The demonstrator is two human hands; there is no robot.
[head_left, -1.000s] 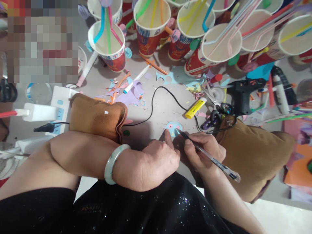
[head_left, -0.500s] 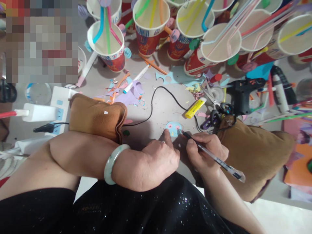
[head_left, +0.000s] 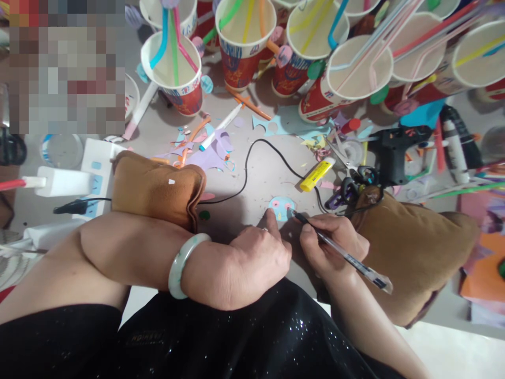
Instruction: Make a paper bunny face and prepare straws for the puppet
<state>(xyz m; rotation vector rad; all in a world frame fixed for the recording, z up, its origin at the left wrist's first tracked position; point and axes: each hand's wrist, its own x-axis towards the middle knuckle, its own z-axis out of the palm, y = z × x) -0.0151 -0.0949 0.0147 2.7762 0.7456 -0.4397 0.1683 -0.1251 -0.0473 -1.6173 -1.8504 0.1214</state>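
The left hand [head_left: 256,260] lies with its index finger stretched out, the tip pressing the lower left edge of a small blue paper disc [head_left: 282,201]; its other fingers fold under, and I cannot tell whether they close on anything. A ring [head_left: 265,230] sits on one finger and a pale green bangle [head_left: 175,276] circles the wrist. The right hand [head_left: 335,242] grips a clear pen [head_left: 361,267] between thumb and fingers, its point at the pink spot on the right of the disc. The disc lies flat on the grey desk [head_left: 272,163], just ahead of both hands, with a second pink spot and a small yellow piece on it.

The left forearm rests against a brown cushion [head_left: 153,184], near a green dot [head_left: 204,215]; a larger brown cushion [head_left: 414,258] lies beside the right hand. Beyond the disc are a yellow stick with a white end [head_left: 315,176], scissors [head_left: 347,190], a black glue gun [head_left: 394,155] and a curving black cord [head_left: 245,171]. Farther out, purple paper scraps [head_left: 211,158] lie near a white marker [head_left: 223,126], and red-and-white paper cups [head_left: 185,100] holding coloured straws crowd the far side; a white power strip [head_left: 94,158] lies at the left
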